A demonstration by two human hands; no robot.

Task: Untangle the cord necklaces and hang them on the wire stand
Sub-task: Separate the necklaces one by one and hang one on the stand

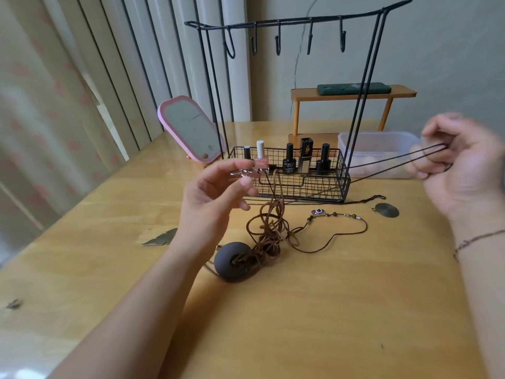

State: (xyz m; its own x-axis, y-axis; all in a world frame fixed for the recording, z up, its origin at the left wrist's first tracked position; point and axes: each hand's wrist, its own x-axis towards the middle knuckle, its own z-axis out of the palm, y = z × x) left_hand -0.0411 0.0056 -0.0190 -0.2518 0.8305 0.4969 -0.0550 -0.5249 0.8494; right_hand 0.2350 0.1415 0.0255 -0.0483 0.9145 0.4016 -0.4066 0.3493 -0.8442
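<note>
Cords sit knotted at the centre of the wooden table, a brown tangle piled against a dark round pendant at its seven o'clock. My left hand hangs above the pile at its eleven o'clock, fingertips pinching a small metal clasp end from which a brown strand drops into the knot. My right hand, blurred, is out at three o'clock, fingers curled round a thin dark cord that runs taut in two lines back toward the tangle, passing in front of the wire stand. The stand rises at twelve o'clock, its five hooks bare, nail polish bottles in its basket. A beaded necklace lies at four o'clock of the basket, a metal disc beyond it. A pink mirror leans at ten o'clock.
</note>
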